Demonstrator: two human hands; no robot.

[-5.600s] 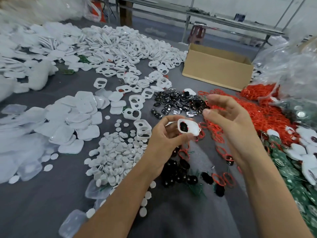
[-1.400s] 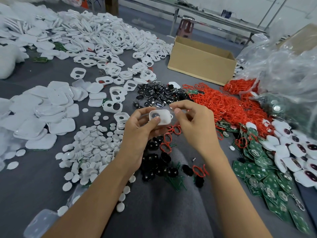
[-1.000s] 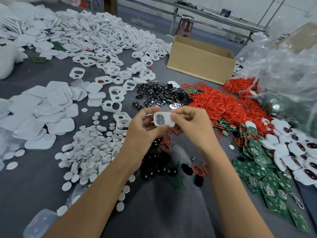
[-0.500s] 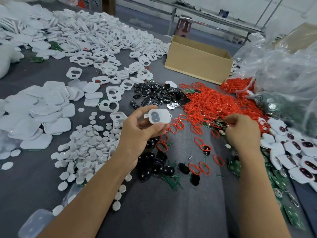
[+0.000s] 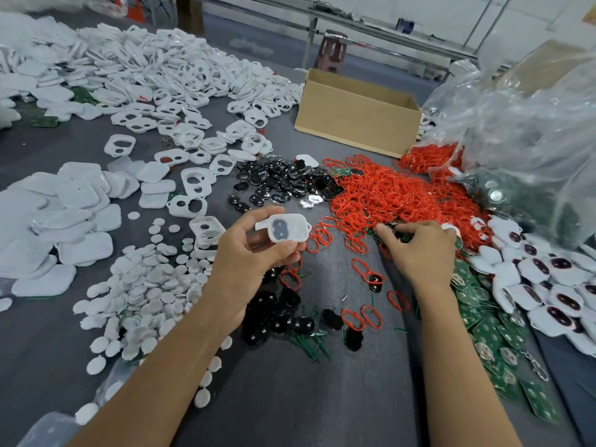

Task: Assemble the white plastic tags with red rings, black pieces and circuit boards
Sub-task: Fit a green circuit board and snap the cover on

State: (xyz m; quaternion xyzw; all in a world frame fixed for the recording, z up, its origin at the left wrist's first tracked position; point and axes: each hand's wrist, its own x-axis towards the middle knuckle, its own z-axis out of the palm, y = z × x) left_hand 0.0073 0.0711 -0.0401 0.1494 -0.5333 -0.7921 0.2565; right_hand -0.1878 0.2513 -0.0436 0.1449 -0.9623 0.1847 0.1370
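Our right hand (image 5: pixel 419 253) has left the white tag (image 5: pixel 288 232) for the edge of the tangled red rings (image 5: pixel 403 195), fingers curled over flat green circuit boards (image 5: pixel 490 330); whether it grasps anything we cannot tell. Well apart, our left hand (image 5: pixel 248 262) pinches the smooth, rounded tag.

Bare tabletop (image 5: pixel 38 350) front left; red rings (image 5: pixel 387 195) heap bars right

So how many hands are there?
2. The left hand holds a white tag in the middle; the right hand reaches into parts beside the red rings. No others show.
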